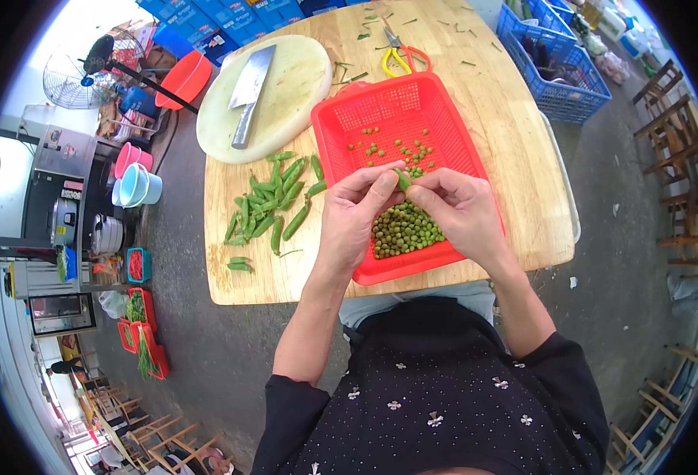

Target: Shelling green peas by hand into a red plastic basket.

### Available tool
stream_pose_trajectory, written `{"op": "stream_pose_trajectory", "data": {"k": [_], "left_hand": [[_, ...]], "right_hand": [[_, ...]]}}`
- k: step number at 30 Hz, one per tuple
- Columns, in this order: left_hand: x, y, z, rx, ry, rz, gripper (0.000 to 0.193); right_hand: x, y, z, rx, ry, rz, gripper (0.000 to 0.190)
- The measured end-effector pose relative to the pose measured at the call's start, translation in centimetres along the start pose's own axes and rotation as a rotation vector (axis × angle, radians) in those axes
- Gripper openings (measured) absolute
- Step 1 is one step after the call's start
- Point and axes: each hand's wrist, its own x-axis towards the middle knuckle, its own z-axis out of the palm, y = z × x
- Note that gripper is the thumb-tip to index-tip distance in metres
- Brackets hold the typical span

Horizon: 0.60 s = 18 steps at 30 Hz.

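Observation:
A green pea pod [403, 179] is pinched between the fingertips of my left hand [360, 208] and my right hand [461, 211], above a red plastic basket [378, 274]. Shelled green peas [407, 228] are heaped at the basket's near end, some of them darker, and more lie scattered over its mesh bottom. My hands hide the basket's middle. Left of the basket, a loose pile of pea pods [265, 199] rests on the wooden table [521, 196], with a few pods apart nearer the edge. I cannot tell whether the held pod is split.
A cleaver [252, 89] lies on a round cutting board [301, 89] at the back left. Scissors [405, 56] with red and yellow handles lie beyond the basket, among stem scraps. Blue crates [568, 89] stand right of the table, and a fan [96, 65] stands at the left.

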Motion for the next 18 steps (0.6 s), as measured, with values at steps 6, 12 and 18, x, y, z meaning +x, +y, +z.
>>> {"op": "stream_pose_trajectory", "data": {"k": [6, 12, 18], "left_hand": [[0.1, 0.0, -0.4, -0.013, 0.011, -0.039, 0.024], [0.1, 0.5, 0.3, -0.018, 0.013, -0.07, 0.026], [0.5, 0.8, 0.7, -0.032, 0.039, -0.111, 0.025]], "right_hand": [[0.6, 0.3, -0.3, 0.042, -0.043, -0.002, 0.018], [1.1, -0.1, -1.2, 0.198, -0.114, 0.089, 0.02], [1.4, -0.9, -1.3, -0.082, -0.054, 0.03, 0.018]]}}
